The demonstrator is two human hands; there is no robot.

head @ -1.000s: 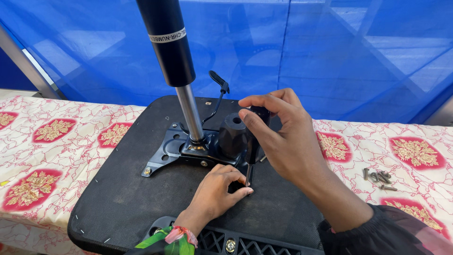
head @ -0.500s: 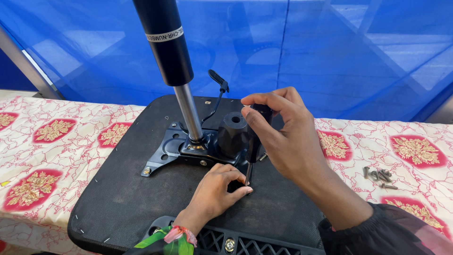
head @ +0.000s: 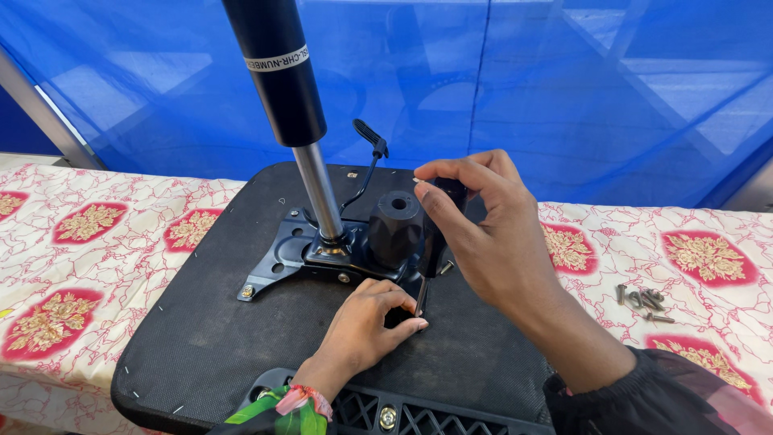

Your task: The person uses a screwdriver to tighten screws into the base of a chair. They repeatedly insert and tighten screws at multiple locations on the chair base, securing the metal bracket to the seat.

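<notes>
Right now the left hand (head: 366, 326) rests on the upturned chair seat (head: 185, 338), its fingers curled and pinching the lower end of a thin black tool (head: 422, 294) beside the tilt mechanism plate (head: 286, 258). Above it, the right hand (head: 487, 234) has its fingers closed around the tool's black handle (head: 447, 193), just beside the round black knob (head: 394, 225). A gas lift cylinder (head: 282, 80) stands upright from the plate. Loose screws (head: 640, 300) lie on the bench's patterned cloth (head: 88, 234), well apart to the right.

One head-worn view looks forward and down, close over the upturned seat (head: 201, 338) on the table (head: 72, 266).
</notes>
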